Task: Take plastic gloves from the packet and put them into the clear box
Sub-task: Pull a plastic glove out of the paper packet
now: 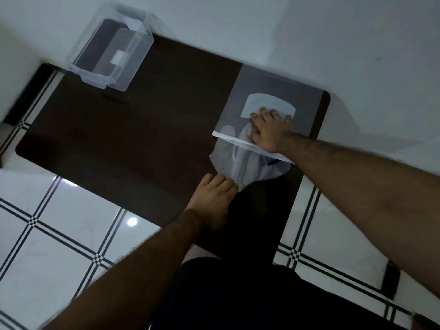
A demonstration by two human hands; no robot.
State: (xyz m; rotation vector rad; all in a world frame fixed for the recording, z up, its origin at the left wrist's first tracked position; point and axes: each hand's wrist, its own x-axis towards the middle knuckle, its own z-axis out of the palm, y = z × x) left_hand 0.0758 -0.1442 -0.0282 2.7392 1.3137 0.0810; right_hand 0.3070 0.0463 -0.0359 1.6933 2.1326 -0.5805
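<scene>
A dark brown desk (133, 129) stands against a pale wall, over glossy white floor tiles (59, 234) lined in black. The right hand (271, 132) lies flat, fingers spread, pressing the packet (273, 98) down at the desk's far right end. The left hand (214, 194) has its fingers pinched shut on a thin plastic glove (228, 160) hanging partway out of the packet's mouth, near the front edge. The clear box (112, 53) sits well apart at the far left corner, with bare desk between.
</scene>
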